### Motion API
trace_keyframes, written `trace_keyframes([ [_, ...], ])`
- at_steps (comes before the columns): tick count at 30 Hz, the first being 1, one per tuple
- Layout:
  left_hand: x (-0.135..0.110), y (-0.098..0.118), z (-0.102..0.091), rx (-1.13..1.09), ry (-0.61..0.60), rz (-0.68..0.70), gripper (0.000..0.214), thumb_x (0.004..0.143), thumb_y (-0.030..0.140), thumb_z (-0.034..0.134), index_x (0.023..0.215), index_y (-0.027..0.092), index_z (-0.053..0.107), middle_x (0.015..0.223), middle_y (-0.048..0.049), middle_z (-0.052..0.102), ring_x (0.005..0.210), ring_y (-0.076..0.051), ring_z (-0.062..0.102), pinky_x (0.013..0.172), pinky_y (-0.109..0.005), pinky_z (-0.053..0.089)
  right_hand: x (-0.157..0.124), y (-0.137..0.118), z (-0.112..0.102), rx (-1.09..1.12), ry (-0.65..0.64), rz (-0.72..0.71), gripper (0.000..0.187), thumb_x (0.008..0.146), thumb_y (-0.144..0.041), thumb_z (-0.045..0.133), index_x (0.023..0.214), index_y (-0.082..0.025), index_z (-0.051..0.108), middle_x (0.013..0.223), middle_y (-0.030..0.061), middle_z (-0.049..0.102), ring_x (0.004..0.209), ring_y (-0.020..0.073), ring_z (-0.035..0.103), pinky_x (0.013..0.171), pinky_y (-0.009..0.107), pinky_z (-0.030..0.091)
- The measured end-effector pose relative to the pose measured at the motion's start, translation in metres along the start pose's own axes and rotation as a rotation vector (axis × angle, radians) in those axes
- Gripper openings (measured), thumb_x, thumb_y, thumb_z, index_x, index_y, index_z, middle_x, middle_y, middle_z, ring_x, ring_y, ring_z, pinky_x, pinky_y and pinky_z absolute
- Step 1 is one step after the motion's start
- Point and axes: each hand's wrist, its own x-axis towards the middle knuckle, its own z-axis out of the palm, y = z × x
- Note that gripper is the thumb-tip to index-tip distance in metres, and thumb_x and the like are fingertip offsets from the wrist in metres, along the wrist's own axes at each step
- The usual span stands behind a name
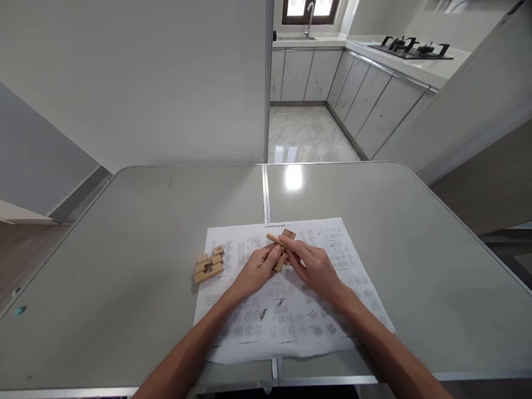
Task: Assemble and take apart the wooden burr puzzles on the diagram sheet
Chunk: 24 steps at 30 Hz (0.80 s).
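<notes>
Over a printed instruction sheet (291, 310) my two hands meet on a few notched wooden puzzle sticks (283, 244) that cross each other. My left hand (257, 271) pinches the sticks from the left, fingers closed on them. My right hand (312, 265) grips the same sticks from the right, fingers curled round them. A small pile of loose wooden puzzle pieces (209, 264) lies at the sheet's left edge, a little left of my left hand.
The sheet lies on a grey folding table (124, 238) with a metal seam down its middle (265, 194). Beyond the table stand a white partition wall (166, 83) and a kitchen with cabinets (366, 94), a sink and a gas hob (415, 49).
</notes>
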Motion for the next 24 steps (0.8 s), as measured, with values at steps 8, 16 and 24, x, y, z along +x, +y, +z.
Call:
trace_keyframes([
  [8,0.002,0.004,-0.008,-0.213,0.036,-0.047,0.056,0.098,0.07,0.054,0.092,0.015,0.064,0.061,0.0068,0.036,0.049,-0.008,0.025,0.047,-0.024,0.023,0.002,-0.003,-0.001,0.141,0.054,0.132,0.053,0.112,-0.028,0.048,0.162,-0.029,0.034,0.099,0.0047,0.076,0.068,0.0174,0.069,0.063,0.032,0.059],
  [16,0.002,0.011,-0.012,-0.393,0.234,-0.028,0.053,0.098,0.07,0.056,0.094,0.018,0.059,0.059,0.0081,0.042,0.043,-0.007,0.035,0.045,-0.021,0.031,0.002,0.009,-0.004,0.029,-0.115,0.111,0.034,0.1,-0.031,0.07,0.132,-0.027,0.058,0.121,0.0128,0.066,0.108,0.0314,0.066,0.089,0.051,0.061],
  [24,0.003,0.007,-0.015,-0.423,0.215,0.032,0.047,0.102,0.063,0.052,0.101,0.017,0.058,0.081,-0.001,0.069,0.037,-0.007,0.047,0.044,-0.025,0.039,0.0,0.015,0.001,0.027,-0.205,0.085,0.017,0.103,-0.021,0.065,0.12,-0.025,0.063,0.113,0.0106,0.067,0.102,0.0284,0.064,0.086,0.048,0.059],
])
